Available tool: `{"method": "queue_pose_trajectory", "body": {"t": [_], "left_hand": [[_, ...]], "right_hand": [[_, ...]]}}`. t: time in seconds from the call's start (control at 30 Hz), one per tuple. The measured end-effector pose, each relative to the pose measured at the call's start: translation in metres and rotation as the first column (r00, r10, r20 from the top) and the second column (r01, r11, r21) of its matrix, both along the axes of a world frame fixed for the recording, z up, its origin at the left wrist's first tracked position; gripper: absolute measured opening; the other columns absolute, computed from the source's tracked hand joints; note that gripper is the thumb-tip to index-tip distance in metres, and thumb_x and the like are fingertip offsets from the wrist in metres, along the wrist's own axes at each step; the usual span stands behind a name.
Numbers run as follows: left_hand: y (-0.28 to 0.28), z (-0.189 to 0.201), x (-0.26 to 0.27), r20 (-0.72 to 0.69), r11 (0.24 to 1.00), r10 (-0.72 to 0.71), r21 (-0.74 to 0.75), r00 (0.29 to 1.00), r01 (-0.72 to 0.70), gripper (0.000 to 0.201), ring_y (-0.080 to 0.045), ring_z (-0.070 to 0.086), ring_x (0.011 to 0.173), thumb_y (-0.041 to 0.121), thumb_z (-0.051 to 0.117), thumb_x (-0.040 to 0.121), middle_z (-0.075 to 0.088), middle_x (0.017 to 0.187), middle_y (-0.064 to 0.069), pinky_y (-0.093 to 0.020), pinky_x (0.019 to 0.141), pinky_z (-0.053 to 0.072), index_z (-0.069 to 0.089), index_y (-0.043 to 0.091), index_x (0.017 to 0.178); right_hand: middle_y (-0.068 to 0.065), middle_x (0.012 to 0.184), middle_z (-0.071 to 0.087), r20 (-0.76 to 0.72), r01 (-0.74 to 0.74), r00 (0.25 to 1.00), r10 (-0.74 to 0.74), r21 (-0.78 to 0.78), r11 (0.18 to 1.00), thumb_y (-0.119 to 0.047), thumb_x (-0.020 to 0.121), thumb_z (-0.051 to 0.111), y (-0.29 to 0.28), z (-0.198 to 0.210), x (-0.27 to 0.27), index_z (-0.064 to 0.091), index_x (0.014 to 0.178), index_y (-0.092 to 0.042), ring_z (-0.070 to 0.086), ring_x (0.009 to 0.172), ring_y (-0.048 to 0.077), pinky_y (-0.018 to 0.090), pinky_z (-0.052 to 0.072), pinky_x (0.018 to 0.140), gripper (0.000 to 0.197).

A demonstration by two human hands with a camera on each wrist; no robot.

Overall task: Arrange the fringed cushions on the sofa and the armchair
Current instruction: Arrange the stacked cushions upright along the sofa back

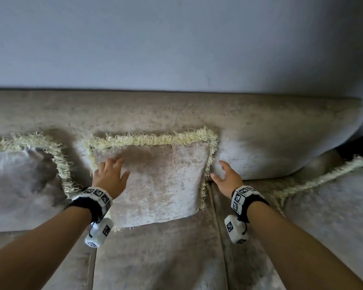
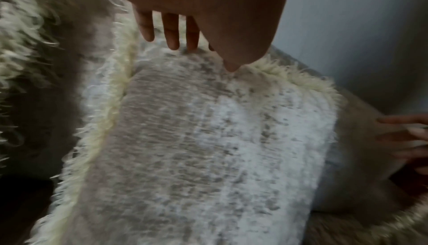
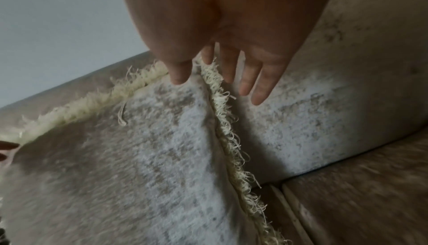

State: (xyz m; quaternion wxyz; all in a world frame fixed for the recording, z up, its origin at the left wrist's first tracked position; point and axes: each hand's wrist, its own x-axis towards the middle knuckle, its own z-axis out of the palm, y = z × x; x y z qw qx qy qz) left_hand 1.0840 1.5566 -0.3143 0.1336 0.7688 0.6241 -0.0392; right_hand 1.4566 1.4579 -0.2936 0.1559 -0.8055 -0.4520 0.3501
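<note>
Against a plain grey wall (image 1: 176, 38) the beige sofa (image 1: 260, 126) carries my middle fringed cushion (image 1: 161, 181), propped on the backrest; my left hand (image 1: 110, 176) rests flat on it, my right hand (image 1: 225, 177) relaxed beside its edge. Wrist views show straight fingers (image 2: 171, 32), nothing gripped. Two neighbouring cushions (image 1: 19, 181) look unsettled; the armchair is unseen.

head: above, downward | wrists: close (palm-side) — share cushion (image 1: 157, 181)
</note>
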Motion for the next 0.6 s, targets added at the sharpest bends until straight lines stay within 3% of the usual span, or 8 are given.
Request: {"method": "queue_pose_trajectory", "body": {"t": [0.13, 0.23, 0.3, 0.37, 0.5, 0.6], "left_hand": [[-0.011, 0.018, 0.062, 0.118, 0.991, -0.127, -0.023, 0.985, 0.130, 0.042, -0.034, 0.046, 0.120, 0.045, 0.044, 0.097, 0.050, 0.132, -0.010, -0.052, 0.098, 0.040, 0.054, 0.021, 0.130], [-0.029, 0.031, 0.123, 0.184, 0.973, -0.221, -0.017, 0.958, 0.228, 0.041, -0.034, 0.048, 0.118, 0.045, 0.041, 0.098, 0.052, 0.130, -0.008, -0.050, 0.095, 0.042, 0.054, 0.021, 0.129], [-0.048, 0.038, 0.164, 0.203, 0.953, -0.291, -0.024, 0.935, 0.302, 0.043, -0.033, 0.050, 0.116, 0.046, 0.040, 0.098, 0.053, 0.128, -0.008, -0.048, 0.093, 0.044, 0.054, 0.021, 0.129], [-0.072, 0.040, 0.202, 0.237, 0.925, -0.355, -0.051, 0.904, 0.376, 0.048, -0.032, 0.052, 0.114, 0.053, 0.037, 0.096, 0.054, 0.126, -0.006, -0.047, 0.091, 0.046, 0.054, 0.022, 0.128], [-0.126, 0.044, 0.275, 0.331, 0.887, -0.390, -0.118, 0.860, 0.447, 0.052, -0.028, 0.051, 0.115, 0.059, 0.042, 0.093, 0.054, 0.123, -0.005, -0.045, 0.096, 0.044, 0.053, 0.021, 0.127], [-0.168, 0.043, 0.332, 0.392, 0.875, -0.396, -0.114, 0.830, 0.471, 0.052, -0.024, 0.052, 0.112, 0.057, 0.047, 0.092, 0.055, 0.120, -0.002, -0.044, 0.097, 0.045, 0.053, 0.021, 0.128]], "right_hand": [[0.011, 0.132, 0.058, -0.010, 0.120, 0.993, -0.120, 0.062, 0.991, -0.032, 0.092, 0.064, -0.032, 0.016, 0.026, 0.051, 0.133, -0.015, 0.059, 0.115, 0.028, 0.036, 0.046, 0.099, 0.046], [0.011, 0.119, 0.061, -0.020, 0.189, 0.982, -0.188, 0.102, 0.977, -0.025, 0.091, 0.066, -0.063, 0.023, 0.050, 0.057, 0.122, -0.012, 0.063, 0.103, 0.026, 0.034, 0.049, 0.092, 0.035], [0.007, 0.111, 0.061, -0.045, 0.236, 0.972, -0.232, 0.100, 0.967, -0.025, 0.090, 0.067, -0.088, 0.024, 0.069, 0.058, 0.118, -0.012, 0.063, 0.102, 0.026, 0.038, 0.050, 0.093, 0.032], [0.008, 0.113, 0.064, -0.045, 0.259, 0.966, -0.256, 0.120, 0.958, -0.026, 0.089, 0.068, -0.116, 0.022, 0.093, 0.059, 0.116, -0.012, 0.063, 0.103, 0.026, 0.043, 0.050, 0.094, 0.032], [0.002, 0.109, 0.064, -0.057, 0.318, 0.948, -0.314, 0.121, 0.940, -0.027, 0.090, 0.067, -0.177, 0.023, 0.153, 0.058, 0.115, -0.018, 0.062, 0.097, 0.021, 0.036, 0.051, 0.088, 0.028], [0.001, 0.111, 0.061, -0.110, 0.365, 0.929, -0.354, 0.108, 0.925, -0.027, 0.090, 0.067, -0.227, 0.023, 0.206, 0.055, 0.114, -0.021, 0.061, 0.101, 0.022, 0.044, 0.052, 0.092, 0.028]]}}
